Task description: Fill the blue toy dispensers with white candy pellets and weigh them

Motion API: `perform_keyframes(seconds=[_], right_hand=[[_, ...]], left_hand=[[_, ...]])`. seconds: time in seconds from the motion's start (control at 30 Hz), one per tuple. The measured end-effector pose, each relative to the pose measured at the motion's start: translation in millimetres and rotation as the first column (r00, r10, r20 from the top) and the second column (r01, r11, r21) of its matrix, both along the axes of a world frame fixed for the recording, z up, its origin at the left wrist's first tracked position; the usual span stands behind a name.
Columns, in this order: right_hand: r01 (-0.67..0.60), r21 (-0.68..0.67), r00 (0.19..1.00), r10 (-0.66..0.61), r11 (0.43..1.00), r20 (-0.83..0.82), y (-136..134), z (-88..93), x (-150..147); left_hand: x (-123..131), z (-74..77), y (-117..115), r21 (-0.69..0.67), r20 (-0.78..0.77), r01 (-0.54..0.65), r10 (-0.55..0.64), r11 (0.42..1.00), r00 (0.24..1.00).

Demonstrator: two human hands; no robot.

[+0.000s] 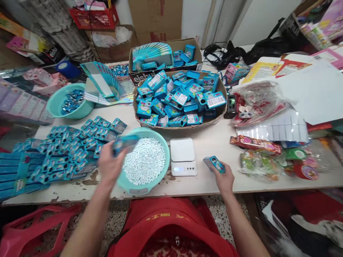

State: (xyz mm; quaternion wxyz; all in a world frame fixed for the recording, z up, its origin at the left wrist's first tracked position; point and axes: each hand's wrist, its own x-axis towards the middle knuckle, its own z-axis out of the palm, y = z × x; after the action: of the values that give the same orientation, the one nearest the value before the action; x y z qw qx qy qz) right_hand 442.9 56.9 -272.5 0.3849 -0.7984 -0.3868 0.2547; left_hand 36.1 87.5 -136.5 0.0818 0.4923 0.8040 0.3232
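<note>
Across the worktop (pixel 209 137), clamping left fingers (pixel 107 151) on a blurred box (pixel 128 142) over a pellet bowl (pixel 167 153) and right fingers (pixel 222 175) on a blue box (pixel 218 164), seemingly mid-handling, next needing steady, level grips.

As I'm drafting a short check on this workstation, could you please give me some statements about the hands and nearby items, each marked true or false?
1. The right hand holds a small blue box. True.
2. The white scale stands to the left of the turquoise bowl of white pieces. False: it stands to the right of that bowl.
3. The left hand holds a pair of scissors. False: it holds another blue box.
4. A carton heaped with blue boxes stands beyond the scale. True.
5. The right hand is pressing the scale's buttons. False: it is apart from the scale.
</note>
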Motion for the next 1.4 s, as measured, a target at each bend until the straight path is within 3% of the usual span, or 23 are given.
perform_keyframes(seconds=[0.03,0.1,0.17,0.2,0.23,0.3,0.4,0.6,0.7,0.83,1.07,1.23,1.4], right_hand=[[-0.006,0.015,1.000,0.006,1.000,0.006,1.8,2.8,-1.4],[-0.051,0.075,0.998,0.049,0.996,0.037,6.0,13.5,-6.7],[-0.142,0.126,0.989,0.134,0.982,0.066,13.3,26.8,-16.7],[-0.196,0.144,0.979,0.186,0.970,0.077,18.6,32.6,-23.3],[-0.252,0.157,0.967,0.242,0.955,0.083,25.0,37.2,-31.0],[-0.348,0.177,0.937,0.337,0.921,0.087,40.3,41.4,-48.4],[-0.434,0.184,0.900,0.432,0.882,0.056,63.9,36.0,-75.4],[-0.475,0.128,0.875,0.483,0.871,-0.043,83.2,20.4,-98.9],[-0.432,0.149,0.893,0.445,0.890,-0.069,73.6,22.1,-86.6],[-0.243,0.138,0.965,0.254,0.960,-0.067,46.0,24.2,-56.6],[-0.028,-0.040,0.999,0.027,0.999,-0.023,-1.7,15.4,-12.5],[0.028,-0.053,0.997,-0.031,0.998,-0.074,-16.6,6.1,2.6],[0.015,-0.064,0.994,-0.022,0.998,-0.107,-21.2,-0.3,11.1]], left_hand=[[-30.3,-1.1,-13.5,-0.072,-0.111,-0.151,0.143,0.986,0.984],[-83.9,-19.5,-37.8,-0.277,-0.281,-0.386,0.310,0.880,0.908],[-120.2,-52.3,-56.5,-0.455,-0.330,-0.503,0.385,0.735,0.862],[-130.8,-70.2,-62.9,-0.516,-0.308,-0.491,0.382,0.702,0.871],[-136.9,-87.0,-67.2,-0.547,-0.274,-0.468,0.380,0.694,0.883],[-139.5,-113.7,-69.3,-0.526,-0.201,-0.416,0.367,0.742,0.908],[-133.9,-133.9,-63.7,-0.385,-0.145,-0.411,0.385,0.827,0.911],[-120.0,-133.4,-72.4,-0.169,-0.209,-0.384,0.347,0.908,0.914],[-103.8,-124.6,-77.8,-0.012,-0.253,-0.260,0.249,0.965,0.935],[-67.8,-117.0,-63.1,0.082,-0.236,-0.043,0.061,0.996,0.970],[-13.4,-134.2,-35.2,-0.043,-0.172,0.320,-0.323,0.946,0.931],[0.4,-146.7,-30.9,-0.191,-0.106,0.361,-0.384,0.913,0.917],[13.3,-146.8,-26.5,-0.311,-0.078,0.374,-0.416,0.874,0.906]])
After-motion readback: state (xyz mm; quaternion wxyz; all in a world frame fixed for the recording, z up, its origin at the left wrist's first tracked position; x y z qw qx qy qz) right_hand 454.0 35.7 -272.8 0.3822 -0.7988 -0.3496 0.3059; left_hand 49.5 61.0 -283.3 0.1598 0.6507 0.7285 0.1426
